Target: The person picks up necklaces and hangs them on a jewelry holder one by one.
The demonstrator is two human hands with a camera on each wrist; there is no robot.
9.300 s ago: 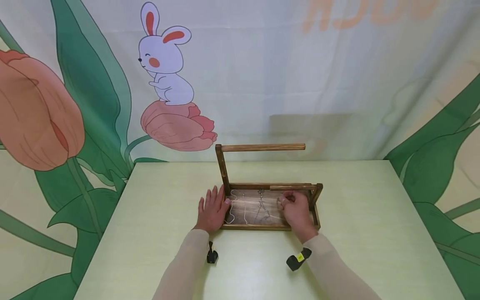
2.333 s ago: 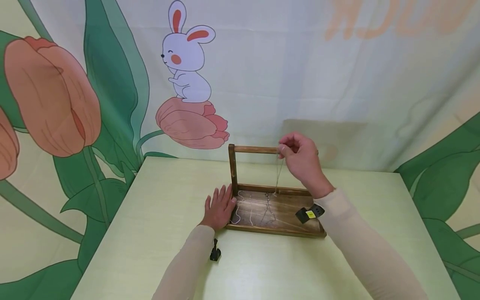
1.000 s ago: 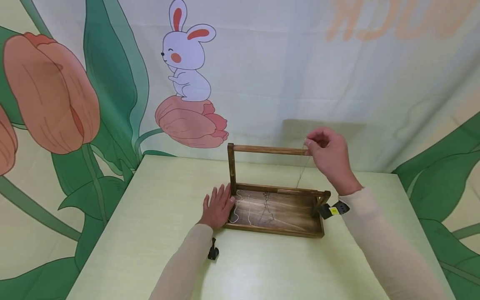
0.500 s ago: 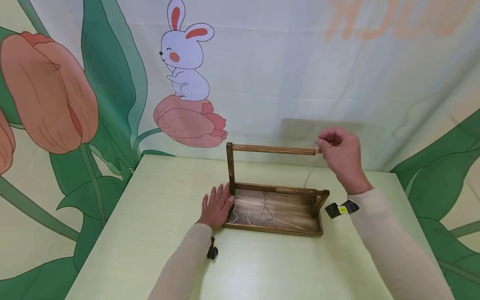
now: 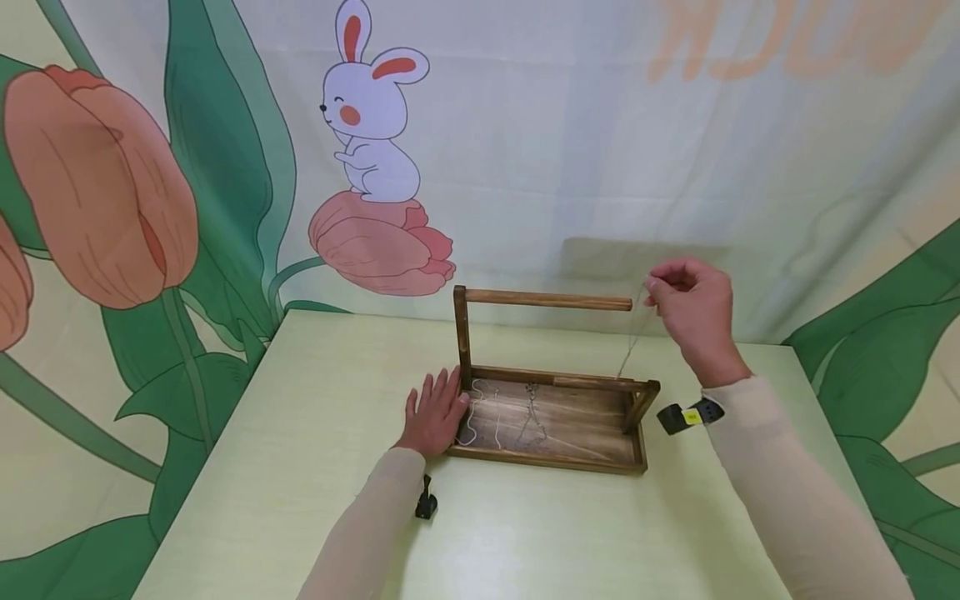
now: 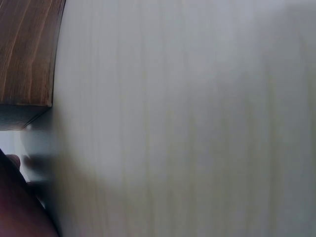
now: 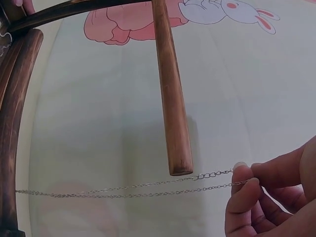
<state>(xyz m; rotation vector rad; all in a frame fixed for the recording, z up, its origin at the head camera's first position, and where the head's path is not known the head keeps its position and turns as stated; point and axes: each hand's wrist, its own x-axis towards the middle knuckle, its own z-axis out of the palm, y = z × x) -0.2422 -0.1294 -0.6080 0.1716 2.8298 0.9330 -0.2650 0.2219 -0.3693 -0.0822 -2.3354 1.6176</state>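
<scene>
A thin silver chain necklace (image 7: 123,192) is pinched between the thumb and fingertips of my right hand (image 5: 693,312). Its two strands hang down close together and pass just off the free end of the upper wooden bar (image 5: 547,298) of a jewellery stand. Toward the stand's lower bar (image 5: 600,383) the strands come together. My left hand (image 5: 433,414) rests with spread fingers at the left end of the stand's wooden tray (image 5: 525,457), its thumb at the tray's side. In the left wrist view only a dark wooden corner (image 6: 29,59) and part of that hand show.
Inside the tray lie a white strand (image 5: 471,427), a thinner pale strand (image 5: 497,427) and a tangled grey chain (image 5: 534,412). A tall post (image 5: 462,337) carries the upper bar at left; a short post (image 5: 641,407) stands at right. Behind the table hangs a printed curtain (image 5: 510,150).
My right hand has risen from the tray's right side with the necklace, then moved right along the upper bar and past its free end. My left hand stays at the tray.
</scene>
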